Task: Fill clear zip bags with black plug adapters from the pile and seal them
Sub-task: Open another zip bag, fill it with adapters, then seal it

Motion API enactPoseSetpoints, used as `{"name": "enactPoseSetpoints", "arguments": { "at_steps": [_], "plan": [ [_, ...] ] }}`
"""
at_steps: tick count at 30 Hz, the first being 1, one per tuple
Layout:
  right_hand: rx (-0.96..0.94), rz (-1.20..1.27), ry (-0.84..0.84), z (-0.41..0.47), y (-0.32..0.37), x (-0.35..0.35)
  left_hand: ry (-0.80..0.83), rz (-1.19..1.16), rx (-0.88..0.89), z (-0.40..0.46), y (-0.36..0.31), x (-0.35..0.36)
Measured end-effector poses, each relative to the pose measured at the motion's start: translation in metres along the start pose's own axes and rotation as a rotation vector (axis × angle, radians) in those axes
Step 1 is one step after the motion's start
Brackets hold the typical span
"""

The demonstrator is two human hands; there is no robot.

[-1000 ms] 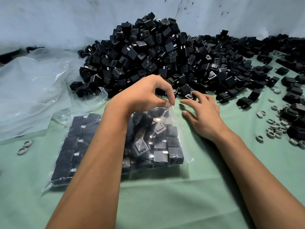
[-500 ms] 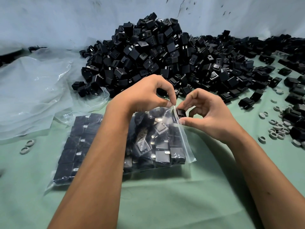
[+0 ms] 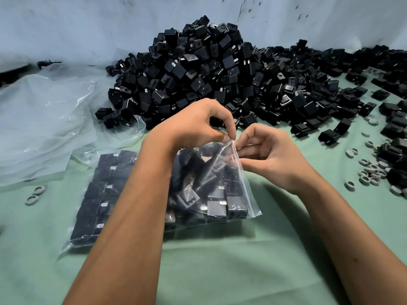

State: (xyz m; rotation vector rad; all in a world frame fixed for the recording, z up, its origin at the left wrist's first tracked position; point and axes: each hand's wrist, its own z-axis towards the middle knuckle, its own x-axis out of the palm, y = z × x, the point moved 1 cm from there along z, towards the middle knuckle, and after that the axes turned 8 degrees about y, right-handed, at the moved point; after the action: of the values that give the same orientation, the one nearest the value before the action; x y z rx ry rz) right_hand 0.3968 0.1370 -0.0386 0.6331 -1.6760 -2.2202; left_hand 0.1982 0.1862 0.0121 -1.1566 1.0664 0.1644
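My left hand (image 3: 196,126) pinches the top corner of the clear zip bag (image 3: 222,190), and my right hand (image 3: 267,155) pinches its open edge just beside it. The bag, packed with black adapters, rests on the green cloth (image 3: 220,267). The pile (image 3: 220,84) sits behind my hands.
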Motion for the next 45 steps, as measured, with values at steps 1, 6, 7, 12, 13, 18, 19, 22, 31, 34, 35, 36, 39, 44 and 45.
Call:
{"name": "enactPoseSetpoints", "arguments": {
  "at_steps": [1,6,7,12,13,18,19,22,31,34,35,36,39,44,45],
  "plan": [
    [0.001,0.007,0.013,0.000,-0.001,0.004,-0.002,0.002,0.000,0.000,0.000,0.000],
    [-0.010,-0.005,-0.021,0.000,0.003,0.000,0.000,-0.021,0.007,-0.001,0.000,0.000],
    [-0.007,0.004,-0.023,0.000,0.003,0.000,-0.001,-0.022,0.008,-0.001,0.000,-0.001],
    [0.029,0.094,0.060,0.000,0.000,0.009,0.002,-0.016,0.018,0.000,-0.001,0.000],
    [0.035,0.124,0.063,0.000,0.001,0.009,0.002,-0.020,0.017,0.000,-0.001,0.000],
    [0.064,0.008,-0.235,0.003,-0.007,-0.003,0.000,-0.026,-0.001,-0.001,-0.002,0.000],
    [0.082,-0.131,-0.338,0.004,-0.012,-0.008,-0.001,-0.032,-0.006,-0.001,-0.002,0.000],
    [0.153,-0.743,-0.479,0.014,-0.024,-0.025,-0.002,-0.041,-0.017,-0.001,-0.002,0.000],
    [0.272,-0.930,-0.347,0.047,-0.047,-0.031,-0.022,-0.031,0.002,-0.001,-0.005,0.000],
    [0.211,-0.871,-0.430,0.040,-0.045,-0.035,-0.025,-0.019,0.009,-0.001,-0.006,0.000],
    [0.179,-0.784,-0.435,0.036,-0.042,-0.034,-0.027,-0.019,0.009,-0.001,-0.005,0.000],
    [0.152,-0.672,-0.420,0.032,-0.039,-0.032,-0.028,-0.019,0.007,-0.001,-0.005,0.000],
    [0.079,-0.375,-0.278,0.014,-0.031,-0.022,-0.029,-0.012,0.003,-0.001,-0.004,-0.001],
    [-0.015,-0.165,0.000,-0.001,-0.014,-0.010,-0.020,0.009,0.002,-0.002,-0.002,-0.001],
    [-0.016,-0.199,0.012,-0.001,-0.011,-0.010,-0.017,0.001,-0.001,-0.002,-0.002,-0.001]
  ]
}}
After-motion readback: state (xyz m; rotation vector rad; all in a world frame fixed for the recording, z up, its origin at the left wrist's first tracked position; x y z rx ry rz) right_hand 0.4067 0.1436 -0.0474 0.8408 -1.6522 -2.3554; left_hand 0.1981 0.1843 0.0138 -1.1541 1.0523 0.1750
